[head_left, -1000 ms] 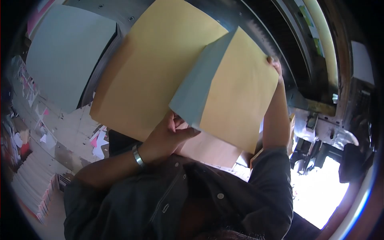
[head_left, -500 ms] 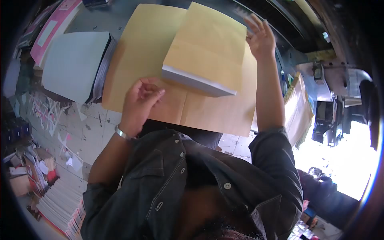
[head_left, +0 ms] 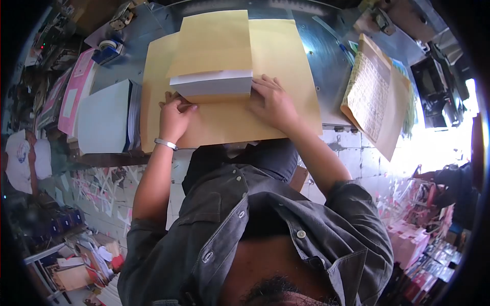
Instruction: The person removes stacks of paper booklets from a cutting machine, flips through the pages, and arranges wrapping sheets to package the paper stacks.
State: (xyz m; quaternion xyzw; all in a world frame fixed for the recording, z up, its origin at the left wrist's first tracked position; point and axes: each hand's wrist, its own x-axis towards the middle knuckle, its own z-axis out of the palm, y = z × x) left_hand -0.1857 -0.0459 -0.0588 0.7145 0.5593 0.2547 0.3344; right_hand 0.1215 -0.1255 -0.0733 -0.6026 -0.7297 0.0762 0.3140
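Note:
A thick block of white paper (head_left: 214,85) with a tan paper cover (head_left: 212,43) on top lies on larger tan sheets (head_left: 286,56). My left hand (head_left: 175,116) is at the block's near left corner, its fingers by the side and its thumb spread over the tan sheet. At the right side, my right hand (head_left: 274,101) rests with fingers stretched out, their tips touching the block's near right corner. Neither hand is wrapped round the block. A metal band (head_left: 166,144) circles my left wrist.
To the left stand a white-topped paper stack (head_left: 104,120), a pink-covered stack (head_left: 75,92) and a blue tape dispenser (head_left: 107,51). A folded bundle with a written page (head_left: 370,92) overhangs the table's right side. Paper scraps (head_left: 104,191) litter the floor.
My right hand has come down from the block's far right corner to its near right corner. My left hand has moved against the near left corner. The block now sits squarer to me.

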